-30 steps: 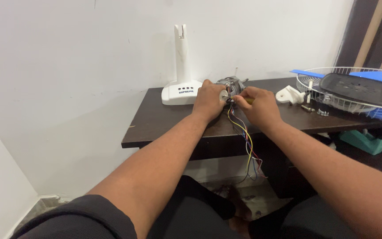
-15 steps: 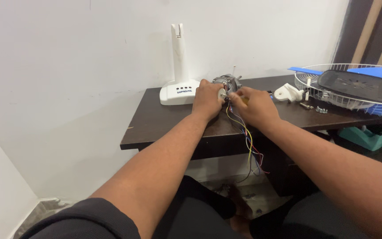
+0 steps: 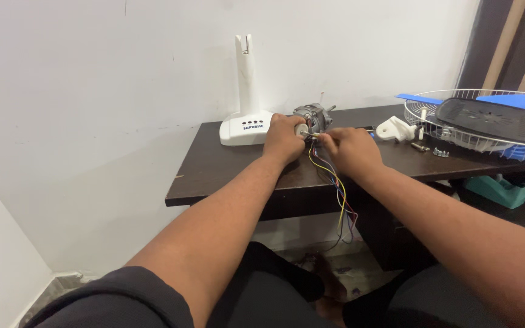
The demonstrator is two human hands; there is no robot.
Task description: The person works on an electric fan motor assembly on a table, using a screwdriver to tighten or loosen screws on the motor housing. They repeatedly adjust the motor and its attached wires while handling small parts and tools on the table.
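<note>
Left hand (image 3: 284,136) closes its grip around the near end of a small electric motor (image 3: 312,115), which sits on the dark table (image 3: 226,167) close to the wall; the hold looks meant to keep the motor from rolling or turning. Right hand (image 3: 350,149) lies just right of that grip, fingers (image 3: 326,141) pinched shut at the motor's base where the coloured wires (image 3: 335,185) come out. Cannot tell whether it pinches a wire or a small part.

Wires run from the pinch toward the body and hang over the table edge, slack.

Left of the grip: white fan stand (image 3: 247,112), upright. Right of it: white plastic bracket (image 3: 396,129), loose screws (image 3: 429,149), wire fan guard (image 3: 451,130) carrying a dark cover (image 3: 490,118) and blue blades (image 3: 417,98).
</note>
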